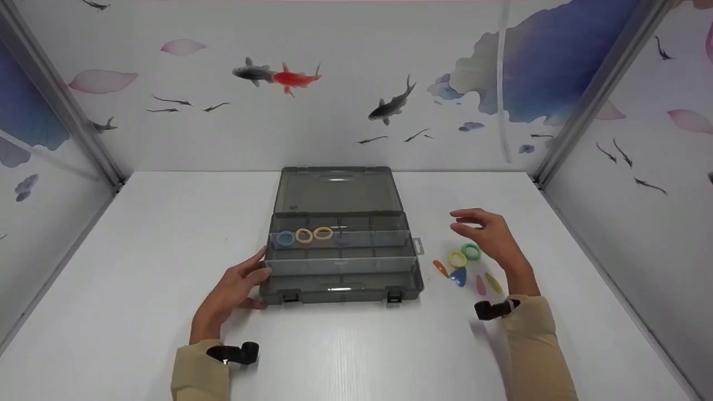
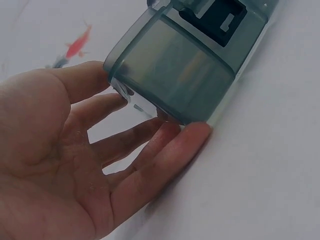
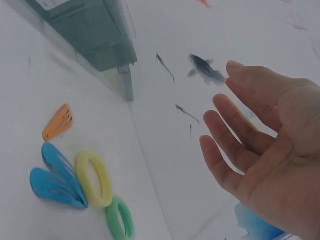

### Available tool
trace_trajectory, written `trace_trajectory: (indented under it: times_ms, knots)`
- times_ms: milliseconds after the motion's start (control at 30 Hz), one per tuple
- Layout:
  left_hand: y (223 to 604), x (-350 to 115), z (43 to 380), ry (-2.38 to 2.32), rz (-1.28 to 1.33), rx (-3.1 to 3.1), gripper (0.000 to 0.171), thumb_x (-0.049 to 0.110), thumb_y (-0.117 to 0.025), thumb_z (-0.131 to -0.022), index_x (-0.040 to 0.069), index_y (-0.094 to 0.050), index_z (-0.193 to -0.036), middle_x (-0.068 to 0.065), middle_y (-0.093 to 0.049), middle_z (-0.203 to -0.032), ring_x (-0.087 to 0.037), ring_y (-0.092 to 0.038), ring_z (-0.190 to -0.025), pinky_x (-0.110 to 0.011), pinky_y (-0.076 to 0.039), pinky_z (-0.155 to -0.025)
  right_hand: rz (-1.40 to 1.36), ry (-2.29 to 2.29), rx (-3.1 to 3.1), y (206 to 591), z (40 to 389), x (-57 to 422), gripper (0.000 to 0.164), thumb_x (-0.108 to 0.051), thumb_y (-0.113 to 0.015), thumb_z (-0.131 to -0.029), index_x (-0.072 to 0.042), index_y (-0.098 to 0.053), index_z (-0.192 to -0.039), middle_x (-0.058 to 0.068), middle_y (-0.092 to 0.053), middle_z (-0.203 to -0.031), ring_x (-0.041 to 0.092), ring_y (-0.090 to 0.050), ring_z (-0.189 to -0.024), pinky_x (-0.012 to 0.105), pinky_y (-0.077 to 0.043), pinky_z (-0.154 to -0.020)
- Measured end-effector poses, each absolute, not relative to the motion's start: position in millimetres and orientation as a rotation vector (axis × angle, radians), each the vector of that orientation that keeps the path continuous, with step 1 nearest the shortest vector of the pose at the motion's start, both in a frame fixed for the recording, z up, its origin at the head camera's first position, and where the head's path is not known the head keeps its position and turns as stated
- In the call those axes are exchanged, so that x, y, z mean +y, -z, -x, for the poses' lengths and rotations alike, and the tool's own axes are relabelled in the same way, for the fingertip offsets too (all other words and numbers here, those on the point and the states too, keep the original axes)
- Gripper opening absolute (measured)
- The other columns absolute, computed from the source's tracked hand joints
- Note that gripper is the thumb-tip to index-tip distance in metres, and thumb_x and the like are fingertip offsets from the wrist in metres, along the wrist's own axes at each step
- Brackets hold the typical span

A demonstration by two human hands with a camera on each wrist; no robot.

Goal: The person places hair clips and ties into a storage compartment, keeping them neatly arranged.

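Note:
A grey see-through organizer box [image 1: 341, 281] stands on the table with its lid [image 1: 337, 192] tipped back. My left hand [image 1: 233, 287] touches the box's left end, fingers spread along its side wall; the left wrist view shows fingertips on the edge. In a row of compartments lie a blue hair tie [image 1: 285, 239] and two cream hair ties [image 1: 304, 236]. Holding nothing, my right hand [image 1: 493, 236] hovers right of the box with thumb and fingers apart. Beneath it are a green hair tie [image 1: 470, 252], a yellow hair tie [image 1: 457, 259] and blue snap hair clips [image 3: 59, 175].
Beside the hair ties lie an orange snap clip [image 1: 440, 268], a pink clip [image 1: 480, 284] and a yellow-green clip [image 1: 493, 283]. White panels with painted fish [image 1: 390, 106] enclose the white table [image 1: 334, 356] at the back and sides.

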State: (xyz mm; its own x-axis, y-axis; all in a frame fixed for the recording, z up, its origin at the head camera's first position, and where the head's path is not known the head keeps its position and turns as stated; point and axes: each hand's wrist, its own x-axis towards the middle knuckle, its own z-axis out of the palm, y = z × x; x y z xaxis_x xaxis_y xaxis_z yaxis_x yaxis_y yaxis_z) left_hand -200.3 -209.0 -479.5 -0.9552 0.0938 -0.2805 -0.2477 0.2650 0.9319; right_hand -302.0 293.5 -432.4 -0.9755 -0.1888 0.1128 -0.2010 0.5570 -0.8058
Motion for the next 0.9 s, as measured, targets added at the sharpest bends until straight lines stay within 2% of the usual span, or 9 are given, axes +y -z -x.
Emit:
trace_trajectory:
  times_ms: [200,400,533,667,900]
  knots:
    - [479,-208,201,-1.729,0.142,2.271,0.063,0.028,-0.052,-0.105,0.030,-0.022,-0.160,-0.019,-0.026,-0.165,-0.044,-0.037,-0.146,-0.040,-0.063,-0.082,-0.183,-1.511,-2.790,445,303,320,0.055,-0.040,-0.069,-0.094,-0.008,-0.060,-0.139,0.020,-0.056,-0.143,0.036,-0.052,-0.135,0.054,-0.039,-0.116]
    - [478,-207,200,-1.726,0.149,2.279,0.062,0.025,-0.051,-0.106,0.030,-0.022,-0.160,-0.019,-0.027,-0.164,-0.043,-0.037,-0.146,-0.040,-0.063,-0.080,0.023,-1.600,-2.890,458,305,334,0.066,-0.045,-0.069,-0.093,-0.010,-0.051,-0.146,0.019,-0.047,-0.152,0.037,-0.045,-0.140,0.054,-0.034,-0.120]
    - [478,-207,199,-1.715,0.134,2.279,0.063,0.025,-0.050,-0.106,0.028,-0.021,-0.161,-0.021,-0.027,-0.164,-0.044,-0.036,-0.146,-0.042,-0.063,-0.082,0.132,-1.596,-3.006,469,306,341,0.071,-0.046,-0.071,-0.091,-0.012,-0.048,-0.148,0.019,-0.042,-0.157,0.039,-0.039,-0.144,0.057,-0.029,-0.122]
    - [479,-209,198,-1.714,0.121,2.267,0.063,0.024,-0.049,-0.106,0.029,-0.019,-0.161,-0.020,-0.025,-0.165,-0.044,-0.034,-0.147,-0.044,-0.062,-0.086,0.120,-1.552,-3.104,476,307,346,0.071,-0.041,-0.075,-0.089,-0.012,-0.049,-0.148,0.022,-0.040,-0.156,0.041,-0.035,-0.144,0.062,-0.025,-0.121]
    - [477,-210,200,-1.720,0.098,2.240,0.065,0.024,-0.048,-0.106,0.030,-0.015,-0.162,-0.020,-0.019,-0.167,-0.045,-0.031,-0.149,-0.046,-0.061,-0.089,0.049,-1.496,-3.146,477,307,345,0.069,-0.027,-0.078,-0.088,-0.010,-0.049,-0.148,0.027,-0.038,-0.155,0.043,-0.034,-0.142,0.062,-0.028,-0.119]
